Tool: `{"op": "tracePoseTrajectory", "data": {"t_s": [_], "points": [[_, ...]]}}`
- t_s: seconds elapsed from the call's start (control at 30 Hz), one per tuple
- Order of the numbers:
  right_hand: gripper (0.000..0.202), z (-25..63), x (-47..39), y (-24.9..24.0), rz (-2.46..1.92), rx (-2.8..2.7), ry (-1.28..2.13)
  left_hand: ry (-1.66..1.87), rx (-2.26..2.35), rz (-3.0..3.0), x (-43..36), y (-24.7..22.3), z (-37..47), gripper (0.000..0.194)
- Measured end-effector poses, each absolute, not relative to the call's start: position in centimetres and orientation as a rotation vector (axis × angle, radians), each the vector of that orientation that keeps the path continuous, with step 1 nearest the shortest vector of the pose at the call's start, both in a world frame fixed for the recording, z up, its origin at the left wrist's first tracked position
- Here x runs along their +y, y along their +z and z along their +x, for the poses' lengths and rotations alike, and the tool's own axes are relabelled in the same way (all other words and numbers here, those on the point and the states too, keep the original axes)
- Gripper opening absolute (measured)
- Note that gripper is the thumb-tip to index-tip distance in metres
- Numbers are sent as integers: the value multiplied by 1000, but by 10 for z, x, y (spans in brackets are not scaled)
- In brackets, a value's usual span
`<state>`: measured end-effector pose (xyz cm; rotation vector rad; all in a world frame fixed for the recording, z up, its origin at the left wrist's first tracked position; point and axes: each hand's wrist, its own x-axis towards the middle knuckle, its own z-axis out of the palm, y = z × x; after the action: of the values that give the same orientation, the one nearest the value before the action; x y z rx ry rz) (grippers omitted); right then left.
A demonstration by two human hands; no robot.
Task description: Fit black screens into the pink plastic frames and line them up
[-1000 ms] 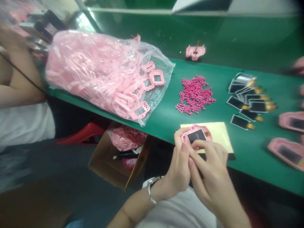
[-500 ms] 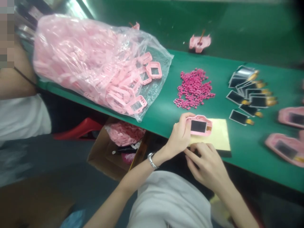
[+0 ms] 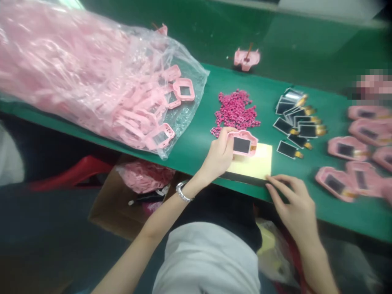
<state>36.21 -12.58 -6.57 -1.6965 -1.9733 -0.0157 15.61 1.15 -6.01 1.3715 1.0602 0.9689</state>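
My left hand (image 3: 218, 157) grips the left end of a pink casing (image 3: 253, 141) with a dark screen (image 3: 241, 145) set in it, held over a yellow pad (image 3: 260, 163). At the pad's lower right corner is my right hand (image 3: 294, 200), thumb and forefinger close together at the edge; whether anything small is between them cannot be made out. Behind the casing lies a heap of small magenta parts (image 3: 235, 109). Loose screens with orange ribbon ends (image 3: 287, 149) are spread to the right of the heap.
A clear bag of pink frames (image 3: 92, 81) covers the left of the green table (image 3: 192, 143). Pink casings with screens (image 3: 346, 148) lie at the right. One pink piece (image 3: 246, 59) sits at the back. Below the table are a cardboard box (image 3: 107, 204) and a red stool (image 3: 73, 173).
My right hand has moved right, away from my left hand, to the pad's corner. The view has shifted right, showing more casings. My left hand still holds the casing.
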Motion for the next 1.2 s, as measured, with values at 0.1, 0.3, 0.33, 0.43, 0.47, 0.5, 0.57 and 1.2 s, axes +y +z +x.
{"op": "tracePoseTrajectory", "data": {"t_s": [0.1,0.3,0.33,0.43,0.47,0.5,0.57,1.2], "points": [[19,359,-129,-72,-1687,-1933,-81,865,901,1459,-7,-58,178,29],[15,352,-134,-78,-1656,-1772,17,920,974,1495,-28,-71,205,26],[12,353,-136,-74,-1637,-1726,44,928,986,1488,-27,-72,206,25],[7,358,-140,-53,-1623,-1481,52,917,999,1431,-25,-69,201,23],[7,359,-140,-44,-1653,-1395,74,906,991,1388,-26,-67,198,23],[7,359,-138,-35,-1699,-1337,125,888,977,1336,-27,-64,194,23],[7,356,-131,-18,-1787,-1350,282,850,953,1256,-32,-58,186,26],[8,328,-99,16,-1759,-1789,429,896,975,1231,-54,-23,164,31]]}}
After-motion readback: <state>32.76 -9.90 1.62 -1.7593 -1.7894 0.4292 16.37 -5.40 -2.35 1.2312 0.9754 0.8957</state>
